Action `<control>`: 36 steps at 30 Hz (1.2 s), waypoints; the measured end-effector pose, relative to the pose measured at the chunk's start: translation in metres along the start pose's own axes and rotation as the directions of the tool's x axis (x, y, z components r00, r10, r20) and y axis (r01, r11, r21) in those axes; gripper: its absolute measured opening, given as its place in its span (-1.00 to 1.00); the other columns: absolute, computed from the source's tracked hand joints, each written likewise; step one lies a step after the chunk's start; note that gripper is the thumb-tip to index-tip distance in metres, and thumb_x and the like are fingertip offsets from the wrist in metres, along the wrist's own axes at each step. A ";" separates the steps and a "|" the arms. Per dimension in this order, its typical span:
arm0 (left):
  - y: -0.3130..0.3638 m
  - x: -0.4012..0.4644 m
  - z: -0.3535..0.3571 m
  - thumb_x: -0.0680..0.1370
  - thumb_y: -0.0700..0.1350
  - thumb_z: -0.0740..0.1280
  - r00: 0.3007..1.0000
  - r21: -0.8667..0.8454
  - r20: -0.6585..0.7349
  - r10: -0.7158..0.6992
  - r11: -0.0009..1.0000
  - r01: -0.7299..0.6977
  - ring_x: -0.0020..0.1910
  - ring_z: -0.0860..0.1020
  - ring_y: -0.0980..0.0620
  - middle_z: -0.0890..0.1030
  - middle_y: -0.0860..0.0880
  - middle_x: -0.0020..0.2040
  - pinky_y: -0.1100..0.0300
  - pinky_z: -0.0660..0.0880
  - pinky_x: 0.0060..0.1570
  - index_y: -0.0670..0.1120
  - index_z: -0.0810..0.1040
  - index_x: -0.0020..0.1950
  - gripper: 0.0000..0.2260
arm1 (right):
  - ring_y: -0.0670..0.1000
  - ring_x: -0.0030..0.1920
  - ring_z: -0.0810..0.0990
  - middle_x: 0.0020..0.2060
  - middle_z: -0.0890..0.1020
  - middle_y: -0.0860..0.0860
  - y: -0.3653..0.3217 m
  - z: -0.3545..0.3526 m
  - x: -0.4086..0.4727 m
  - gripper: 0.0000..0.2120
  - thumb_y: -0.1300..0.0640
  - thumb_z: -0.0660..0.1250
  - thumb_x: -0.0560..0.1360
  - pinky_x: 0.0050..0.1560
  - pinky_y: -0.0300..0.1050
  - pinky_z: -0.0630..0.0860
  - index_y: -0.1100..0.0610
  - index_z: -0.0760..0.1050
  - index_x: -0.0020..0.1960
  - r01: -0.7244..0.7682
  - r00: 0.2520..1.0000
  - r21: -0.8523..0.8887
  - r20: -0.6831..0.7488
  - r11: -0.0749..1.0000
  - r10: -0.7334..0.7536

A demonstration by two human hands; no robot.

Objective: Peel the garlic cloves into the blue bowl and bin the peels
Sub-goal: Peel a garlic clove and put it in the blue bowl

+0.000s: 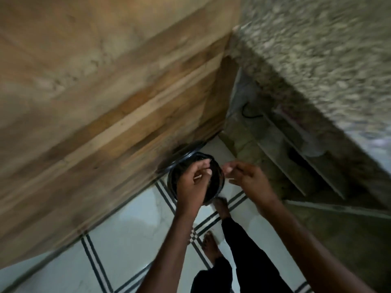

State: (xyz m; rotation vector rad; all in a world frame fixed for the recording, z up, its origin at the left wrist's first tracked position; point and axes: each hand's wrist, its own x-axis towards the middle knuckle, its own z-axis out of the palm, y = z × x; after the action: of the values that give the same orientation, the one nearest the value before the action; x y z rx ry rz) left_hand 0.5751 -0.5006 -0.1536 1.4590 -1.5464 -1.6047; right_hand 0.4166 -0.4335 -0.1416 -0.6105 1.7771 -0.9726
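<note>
A black round bin (216, 163) stands on the tiled floor in the corner, its open mouth below my hands. My left hand (193, 182) hovers over the bin with its fingers curled around pale scraps that look like garlic peel. My right hand (246, 178) is just right of the bin's rim, fingers pinched together around a thin pale scrap. The frame is blurred, so the scraps are hard to make out. The blue bowl and the garlic cloves are out of view.
A wooden panel wall (95, 102) runs along the left. A speckled stone counter (317, 49) juts out at the right, with shelves (296, 149) under it. My feet (211, 246) stand on white tiles with dark lines.
</note>
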 end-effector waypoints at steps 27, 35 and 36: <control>0.191 -0.348 0.532 0.55 0.01 0.35 0.695 -0.030 0.637 0.333 0.912 -0.409 0.15 0.66 0.11 0.72 0.10 0.11 -0.04 0.61 0.19 0.05 0.70 0.16 -0.77 | -0.31 -0.04 0.64 0.01 0.70 -0.15 0.134 -0.542 -0.427 -0.77 0.05 0.44 0.57 -0.09 -0.47 0.52 0.04 0.64 0.21 0.104 0.573 -0.109 -0.806 0.989 -0.150; 0.149 -0.350 0.664 0.60 -0.12 0.39 0.590 0.236 0.735 0.333 0.690 -0.684 0.14 0.57 0.10 0.60 0.07 0.18 0.29 0.47 0.09 -0.05 0.61 0.32 -0.71 | -0.09 0.00 0.67 0.06 0.70 -0.07 0.229 -0.621 -0.433 -0.75 0.09 0.44 0.57 0.04 -0.12 0.62 0.06 0.62 0.24 -0.092 0.585 -0.042 -0.811 0.995 0.020; 0.147 -0.347 0.677 0.59 -0.11 0.36 0.549 0.263 0.752 0.365 0.597 -0.758 0.19 0.51 0.06 0.57 0.04 0.22 0.19 0.45 0.18 -0.08 0.57 0.35 -0.67 | -0.10 -0.02 0.65 0.07 0.70 -0.07 0.235 -0.628 -0.431 -0.75 0.10 0.43 0.57 0.01 -0.15 0.60 0.06 0.62 0.24 -0.117 0.587 -0.037 -0.809 0.992 0.039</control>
State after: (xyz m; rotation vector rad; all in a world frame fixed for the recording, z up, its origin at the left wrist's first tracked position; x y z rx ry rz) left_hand 0.0369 0.0432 -0.0336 0.3815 -2.7384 -1.2680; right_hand 0.0139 0.2376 0.0099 -0.0921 2.6458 -1.2242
